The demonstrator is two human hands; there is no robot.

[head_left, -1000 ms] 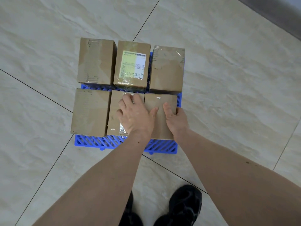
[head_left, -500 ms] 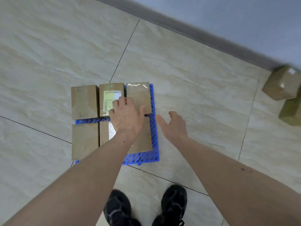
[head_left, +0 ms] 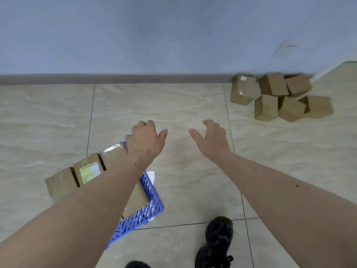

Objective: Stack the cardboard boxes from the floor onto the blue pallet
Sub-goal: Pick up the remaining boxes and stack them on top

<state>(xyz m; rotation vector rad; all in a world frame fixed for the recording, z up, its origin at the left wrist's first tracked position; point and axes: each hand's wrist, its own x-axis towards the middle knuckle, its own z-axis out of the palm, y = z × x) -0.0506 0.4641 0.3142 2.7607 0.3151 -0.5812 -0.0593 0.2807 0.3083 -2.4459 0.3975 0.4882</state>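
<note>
The blue pallet [head_left: 148,206] lies at the lower left, partly hidden by my left forearm. Several cardboard boxes sit on it, among them one with a yellow-green label [head_left: 88,171], a plain one [head_left: 59,183] to its left and a taped one [head_left: 113,154] to its right. A heap of several loose cardboard boxes [head_left: 280,97] lies on the floor at the far right by the wall. My left hand [head_left: 144,140] and my right hand [head_left: 210,137] hover over bare floor, fingers loosely curled, holding nothing.
A pale blue wall with a dark skirting board [head_left: 116,78] closes the far side. Beige floor tiles [head_left: 173,105] stretch between the pallet and the heap. My black shoes [head_left: 217,242] stand at the bottom. A white wall plate [head_left: 286,47] is at the upper right.
Both hands have left the boxes on the pallet and lifted away. The view has swung up and to the right, bringing the wall and the box heap into sight.
</note>
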